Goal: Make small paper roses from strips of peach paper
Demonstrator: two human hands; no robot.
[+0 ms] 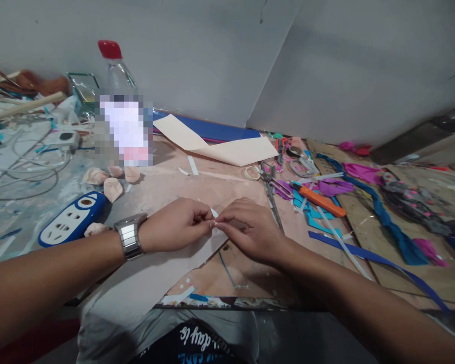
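Both hands meet over the middle of the work board, fingertips almost touching. My left hand, with a metal watch on its wrist, is closed in a pinch. My right hand pinches the same spot from the other side. Between them is the narrow end of a long white strip, which looks like paper or thin foam and runs down left over the table edge toward my lap. The fingers partly hide how its end is folded. Left of the hands lie several pale petal-like pieces.
A blue and white power strip lies left, near a red-capped bottle and a blurred screen. Behind is a folded cream strip. On the right are scissors, an orange utility knife, a tape roll and coloured scraps.
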